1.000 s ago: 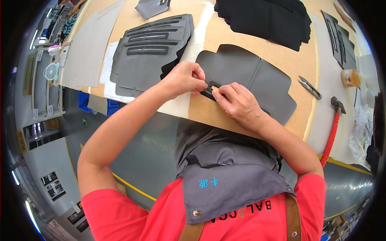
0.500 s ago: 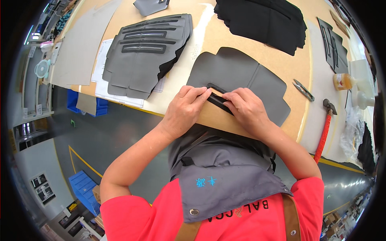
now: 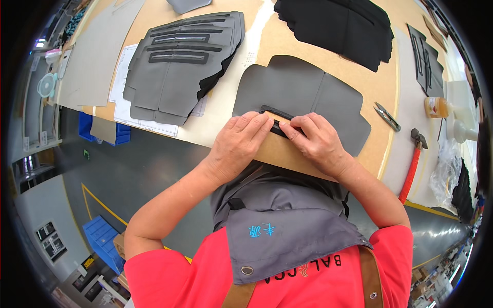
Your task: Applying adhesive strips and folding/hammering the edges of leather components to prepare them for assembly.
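Observation:
A dark grey sheet-material panel (image 3: 292, 82) with notched edges lies at the table's front. Near its lower edge is a slot bordered in black (image 3: 277, 112), with the tan table surface showing through. Along the slot's near side runs a narrow black strip (image 3: 279, 129). My left hand (image 3: 239, 143) is closed, its fingertips pinching the strip's left end. Thumb and fingers of my right hand (image 3: 319, 142) are closed on the strip a little to the right. Both hands hide parts of the strip and the panel's near edge.
A stack of grey panels with black-framed slots (image 3: 179, 77) lies at left on white papers, and a black stack (image 3: 339, 31) farther back. To the right are thread snips (image 3: 387, 117), a red-handled hammer (image 3: 412, 167), an amber jar (image 3: 435, 107) and a clear plastic bag (image 3: 446, 177).
My right hand's fingers have shifted slightly left along the strip, closer to my left hand. The whole view has moved a little.

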{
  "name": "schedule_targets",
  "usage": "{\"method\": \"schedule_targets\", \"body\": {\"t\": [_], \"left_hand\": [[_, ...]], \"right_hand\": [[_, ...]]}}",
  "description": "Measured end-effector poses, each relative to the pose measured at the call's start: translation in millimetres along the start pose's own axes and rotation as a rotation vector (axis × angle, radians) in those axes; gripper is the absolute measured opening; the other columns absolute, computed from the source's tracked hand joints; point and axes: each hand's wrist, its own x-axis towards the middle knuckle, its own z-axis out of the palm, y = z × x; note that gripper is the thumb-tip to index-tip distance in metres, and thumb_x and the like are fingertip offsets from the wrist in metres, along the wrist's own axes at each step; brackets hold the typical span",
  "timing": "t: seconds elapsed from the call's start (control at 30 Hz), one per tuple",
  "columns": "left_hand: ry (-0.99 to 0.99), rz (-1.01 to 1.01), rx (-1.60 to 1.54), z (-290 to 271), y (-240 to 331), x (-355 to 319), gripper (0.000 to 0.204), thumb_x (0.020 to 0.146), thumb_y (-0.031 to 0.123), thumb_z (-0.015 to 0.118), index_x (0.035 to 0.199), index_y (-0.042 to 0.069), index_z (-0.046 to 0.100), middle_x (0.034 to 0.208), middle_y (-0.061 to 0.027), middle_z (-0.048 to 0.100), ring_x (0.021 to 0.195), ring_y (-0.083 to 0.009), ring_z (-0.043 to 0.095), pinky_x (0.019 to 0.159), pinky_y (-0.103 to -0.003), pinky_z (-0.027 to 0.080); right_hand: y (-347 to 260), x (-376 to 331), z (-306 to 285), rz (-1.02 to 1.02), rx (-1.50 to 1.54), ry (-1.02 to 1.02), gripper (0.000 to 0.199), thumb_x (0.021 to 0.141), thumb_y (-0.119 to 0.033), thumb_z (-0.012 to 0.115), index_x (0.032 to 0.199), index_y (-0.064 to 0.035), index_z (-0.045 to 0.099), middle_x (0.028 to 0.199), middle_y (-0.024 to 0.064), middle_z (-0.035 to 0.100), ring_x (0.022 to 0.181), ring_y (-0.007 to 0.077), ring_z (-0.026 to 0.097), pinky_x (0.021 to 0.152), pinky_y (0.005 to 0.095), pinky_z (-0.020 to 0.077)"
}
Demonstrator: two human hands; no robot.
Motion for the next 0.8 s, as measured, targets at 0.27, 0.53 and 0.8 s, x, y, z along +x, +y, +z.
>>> {"method": "schedule_targets", "body": {"t": [0.27, 0.53, 0.8], "left_hand": [[-0.04, -0.008, -0.005, -1.3, 5.8, -1.8, 0.047, 0.085, 0.004, 0.065, 0.132, 0.001, 0.066, 0.129, -0.0085, 0.063, 0.122, -0.0255, 0.061, 0.102, -0.039, 0.05], [-0.062, -0.048, -0.012, 1.0, 17.5, -5.0, 0.049, 0.087, 0.002, 0.064, 0.136, 0.001, 0.063, 0.128, -0.0119, 0.062, 0.125, -0.0287, 0.06, 0.108, -0.041, 0.049], [-0.119, -0.101, -0.08, -1.4, 21.7, -2.6, 0.056, 0.085, 0.001, 0.064, 0.141, 0.007, 0.063, 0.129, -0.0122, 0.059, 0.123, -0.0298, 0.06, 0.107, -0.041, 0.048]], "right_hand": [[3.9, -1.2, -0.9, 0.009, 0.034, 0.014, 0.031, 0.083, -0.006, 0.069, 0.113, -0.0005, 0.071, 0.099, 0.0098, 0.064, 0.091, 0.0258, 0.063, 0.08, 0.0371, 0.0549], [4.4, -4.0, -11.6, 0.336, 0.289, 0.009, 0.02, 0.084, -0.003, 0.081, 0.102, -0.0068, 0.074, 0.092, 0.0058, 0.069, 0.084, 0.0251, 0.063, 0.073, 0.0361, 0.0539], [2.7, -17.2, -8.7, 0.221, 0.187, -0.002, 0.031, 0.079, -0.002, 0.075, 0.11, -0.0057, 0.074, 0.094, 0.0053, 0.065, 0.085, 0.0246, 0.063, 0.073, 0.0352, 0.0544]]}}
